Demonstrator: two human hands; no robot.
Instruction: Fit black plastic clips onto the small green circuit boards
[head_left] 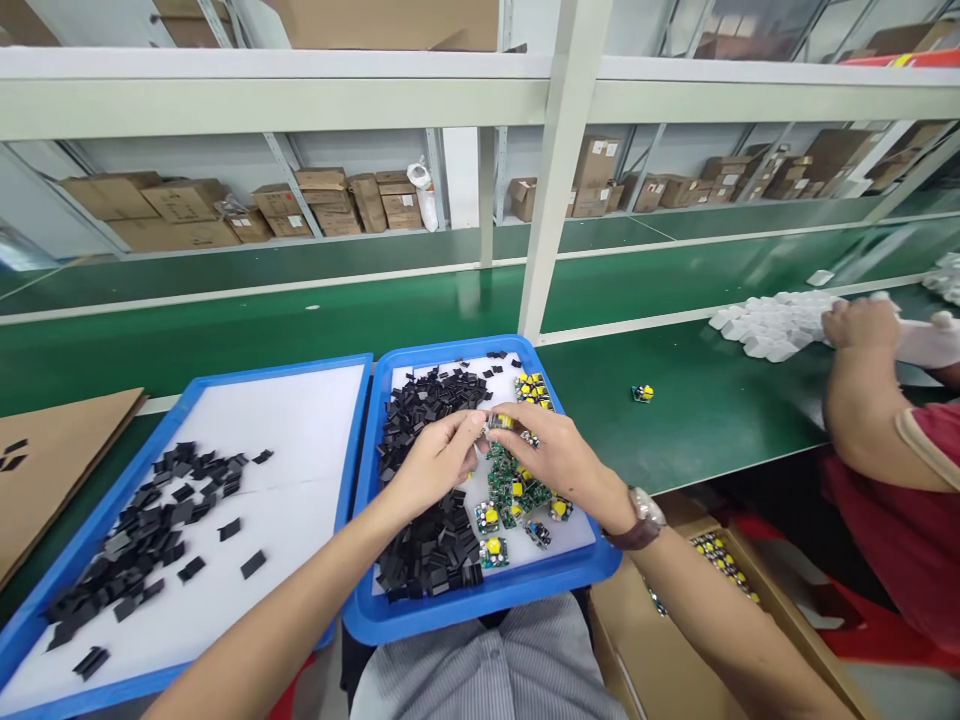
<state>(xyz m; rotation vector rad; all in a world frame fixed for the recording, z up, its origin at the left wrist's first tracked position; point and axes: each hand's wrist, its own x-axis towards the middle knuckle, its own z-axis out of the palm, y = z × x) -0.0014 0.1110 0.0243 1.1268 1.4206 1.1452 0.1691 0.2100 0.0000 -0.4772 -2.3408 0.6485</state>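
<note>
My left hand [435,460] and my right hand [551,455] meet over the right blue tray [480,605]. Both pinch one small circuit board with a yellow part [501,422] between their fingertips. Under them lie several green circuit boards with yellow parts [514,495] and a heap of small black pieces [431,400]. A watch [643,515] sits on my right wrist.
The left blue tray [45,625] holds more black pieces [150,525]. A stray board [643,393] lies on the green bench. A cardboard box with boards [720,565] stands lower right. At far right another person's arm [862,420] rests by a pile of white parts [772,322].
</note>
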